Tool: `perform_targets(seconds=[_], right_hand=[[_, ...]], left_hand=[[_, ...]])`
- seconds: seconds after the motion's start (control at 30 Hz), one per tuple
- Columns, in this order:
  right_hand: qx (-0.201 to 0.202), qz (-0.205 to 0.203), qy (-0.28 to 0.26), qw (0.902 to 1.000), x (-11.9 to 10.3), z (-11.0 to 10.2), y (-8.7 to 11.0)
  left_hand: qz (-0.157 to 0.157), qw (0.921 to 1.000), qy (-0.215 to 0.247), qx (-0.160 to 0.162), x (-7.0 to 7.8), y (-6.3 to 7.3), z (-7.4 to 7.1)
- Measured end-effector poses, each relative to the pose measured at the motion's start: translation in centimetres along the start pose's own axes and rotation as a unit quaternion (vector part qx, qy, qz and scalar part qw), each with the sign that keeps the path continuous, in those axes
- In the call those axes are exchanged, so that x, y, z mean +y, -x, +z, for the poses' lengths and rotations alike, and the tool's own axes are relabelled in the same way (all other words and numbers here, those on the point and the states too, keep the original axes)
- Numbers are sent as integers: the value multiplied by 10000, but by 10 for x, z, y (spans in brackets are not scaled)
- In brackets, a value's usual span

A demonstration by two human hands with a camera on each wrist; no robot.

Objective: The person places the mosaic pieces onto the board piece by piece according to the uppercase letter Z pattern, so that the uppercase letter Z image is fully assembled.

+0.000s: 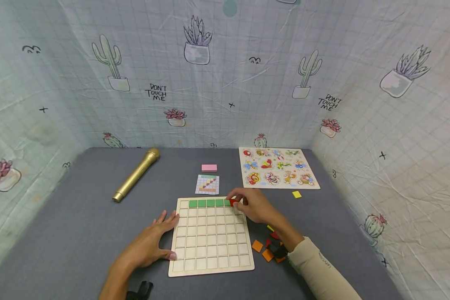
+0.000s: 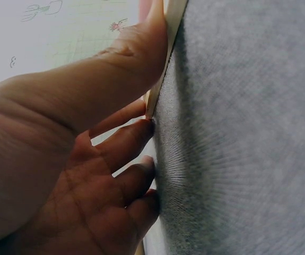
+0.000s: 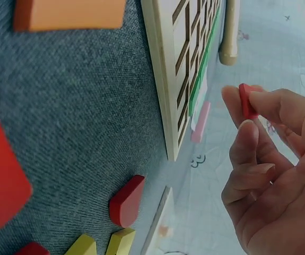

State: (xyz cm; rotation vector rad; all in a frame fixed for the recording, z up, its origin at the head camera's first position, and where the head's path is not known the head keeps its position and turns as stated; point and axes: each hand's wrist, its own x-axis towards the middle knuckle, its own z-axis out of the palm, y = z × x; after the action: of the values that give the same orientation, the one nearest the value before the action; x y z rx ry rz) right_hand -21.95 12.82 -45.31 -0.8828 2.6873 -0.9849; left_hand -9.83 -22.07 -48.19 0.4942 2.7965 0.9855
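Observation:
A pale wooden grid board lies on the grey table, with several green square tiles filling part of its far row. My left hand rests at the board's left side, fingers spread, thumb over the near left edge and fingertips at the rim. In the left wrist view the thumb lies against the board's edge. Between thumb and fingers, my right hand pinches a small red piece over the far right corner, beside the last green tile. One end of the red piece is hidden by the fingers.
Orange tiles, red pieces and yellow pieces lie scattered right of the board. Behind it are a pattern card and a pink block. A gold microphone lies back left, an insect puzzle board back right.

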Motion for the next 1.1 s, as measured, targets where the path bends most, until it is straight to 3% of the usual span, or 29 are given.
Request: perform_targets(seconds=[0.33, 0.53, 0.8, 1.1], right_hand=[[211, 269, -438, 9985, -4, 3, -2], [396, 635, -316, 9967, -4, 9, -5], [322, 1339, -1, 9905, -5, 15, -12], [151, 1452, 352, 9887, -6, 23, -22]], left_hand=[[8, 10000, 3, 19, 0, 0, -1], [3, 10000, -40, -6, 1, 0, -1], [-21, 10000, -44, -22, 1, 1, -1], [-41, 10000, 7, -34, 0, 0, -1]])
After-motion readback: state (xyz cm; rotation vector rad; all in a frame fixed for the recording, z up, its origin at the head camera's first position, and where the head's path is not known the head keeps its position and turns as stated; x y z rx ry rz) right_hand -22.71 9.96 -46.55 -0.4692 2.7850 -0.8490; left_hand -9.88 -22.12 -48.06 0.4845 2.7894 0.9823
